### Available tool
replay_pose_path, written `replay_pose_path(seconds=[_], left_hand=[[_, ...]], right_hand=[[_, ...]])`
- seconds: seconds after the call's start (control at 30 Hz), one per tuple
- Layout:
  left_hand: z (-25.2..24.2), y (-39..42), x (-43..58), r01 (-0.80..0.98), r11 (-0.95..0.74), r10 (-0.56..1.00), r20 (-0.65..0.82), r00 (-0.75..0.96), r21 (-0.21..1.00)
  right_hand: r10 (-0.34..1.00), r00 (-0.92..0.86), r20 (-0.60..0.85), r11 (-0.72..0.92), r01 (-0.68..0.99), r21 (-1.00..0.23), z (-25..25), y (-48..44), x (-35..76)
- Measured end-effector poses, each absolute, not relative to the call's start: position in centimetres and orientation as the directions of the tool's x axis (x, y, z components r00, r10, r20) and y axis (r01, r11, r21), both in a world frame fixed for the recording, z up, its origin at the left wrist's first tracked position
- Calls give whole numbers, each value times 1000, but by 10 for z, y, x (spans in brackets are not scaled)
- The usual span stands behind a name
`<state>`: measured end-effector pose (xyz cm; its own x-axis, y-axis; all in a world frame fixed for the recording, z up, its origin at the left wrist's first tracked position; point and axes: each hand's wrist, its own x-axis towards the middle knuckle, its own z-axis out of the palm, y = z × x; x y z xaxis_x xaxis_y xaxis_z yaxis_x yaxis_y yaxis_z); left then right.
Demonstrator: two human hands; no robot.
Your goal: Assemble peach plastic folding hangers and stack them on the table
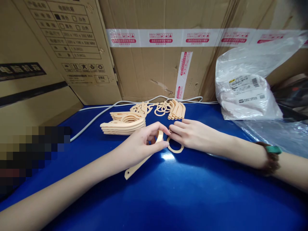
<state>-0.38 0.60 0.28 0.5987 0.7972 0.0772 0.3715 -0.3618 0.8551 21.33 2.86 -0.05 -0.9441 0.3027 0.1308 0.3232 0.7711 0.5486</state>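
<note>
My left hand (141,141) is closed on a cream plastic hanger arm (138,167). Its flat end with a small hole slants down toward me, and my fingers cover part of it. Close by, my right hand (185,132) has its fingers bent together over the top of a cream ring-shaped hanger piece (176,150). The ring's lower curve shows below those fingers; the rest is hidden. The fingertips of both hands nearly meet. Just behind my left hand lies a neat stack of cream hanger arms (122,126).
Further back lie a pile of small cream hook pieces (141,108), loose rings (160,111) and several curved arms (176,109). A white cable (96,117) runs behind them. Cardboard boxes (154,67) wall the blue table (183,199). A white plastic bag (247,93) stands at right.
</note>
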Motion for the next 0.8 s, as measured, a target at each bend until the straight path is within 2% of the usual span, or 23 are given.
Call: replay_pose_path(seconds=[0.17,0.23,0.3,0.37,0.43,0.5,0.57,0.63,0.8], left_hand=[[6,5,-6,396,-362,777,38,628,844],[7,5,-6,395,-349,777,27,629,850],[7,4,-7,407,-363,782,38,622,838],[6,3,-7,431,-401,780,55,623,808],[4,2,-8,463,-446,773,69,630,766],[4,0,-8,499,-490,768,83,635,715],[3,-1,-7,546,-520,771,85,632,657],[3,-3,-6,591,-535,777,76,625,603],[2,-3,-1,640,-568,782,98,615,517]], right_hand=[[265,-946,189,769,325,550,2,32,224],[266,-927,266,783,369,501,4,32,227],[329,-866,377,831,455,320,4,30,228],[487,-736,471,847,530,-48,4,26,225],[674,-579,459,737,483,-473,2,23,220],[803,-482,351,543,348,-764,-2,23,215],[872,-437,222,352,244,-904,-7,26,213],[907,-402,125,220,199,-955,-11,28,213],[936,-347,59,115,142,-983,-14,30,217]])
